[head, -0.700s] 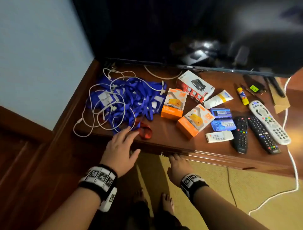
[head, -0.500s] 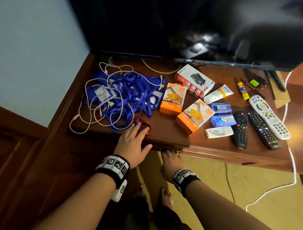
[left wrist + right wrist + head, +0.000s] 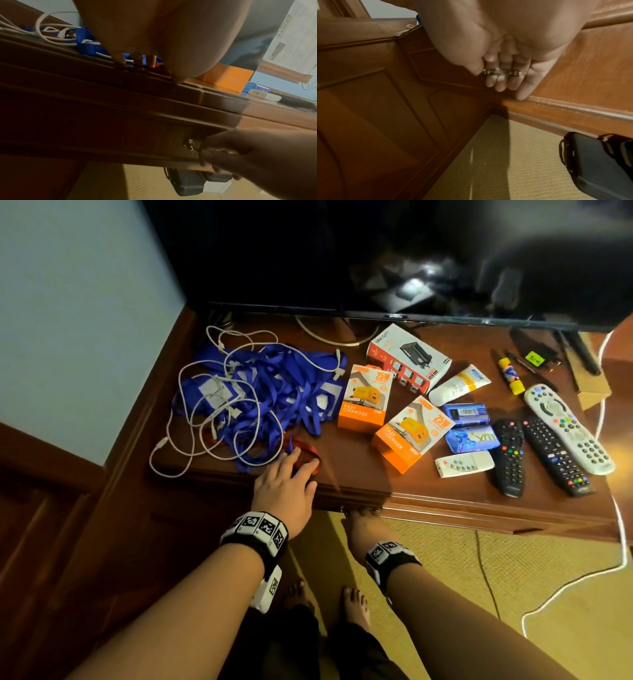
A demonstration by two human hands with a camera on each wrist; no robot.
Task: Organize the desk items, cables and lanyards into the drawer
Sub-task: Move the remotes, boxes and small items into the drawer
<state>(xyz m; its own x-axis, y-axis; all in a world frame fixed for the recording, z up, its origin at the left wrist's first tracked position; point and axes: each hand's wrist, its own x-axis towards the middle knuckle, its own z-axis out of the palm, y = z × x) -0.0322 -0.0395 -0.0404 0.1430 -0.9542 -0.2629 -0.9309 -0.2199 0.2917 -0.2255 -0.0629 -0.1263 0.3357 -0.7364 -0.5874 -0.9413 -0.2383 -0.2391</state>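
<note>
- Clearly the right hand (image 3: 498, 56) curls its grip round the metal drawer handle (image 3: 503, 71) under the table (image 3: 356, 470), likely to pull the drawer (image 3: 447, 75) open.
- Left hand (image 3: 286, 484) lies flat, fingers straight, on the table edge, probably bracing.
- Blue lanyards (image 3: 274, 395) and white cables (image 3: 191, 419) wait, tangled, just beyond its fingertips.

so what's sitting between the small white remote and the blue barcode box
One thing: a glossy blue packet lies between the small white remote and the blue barcode box, seen in the head view.

Home: television (image 3: 376, 251); remotes (image 3: 555, 453); carpet (image 3: 513, 594)
</note>
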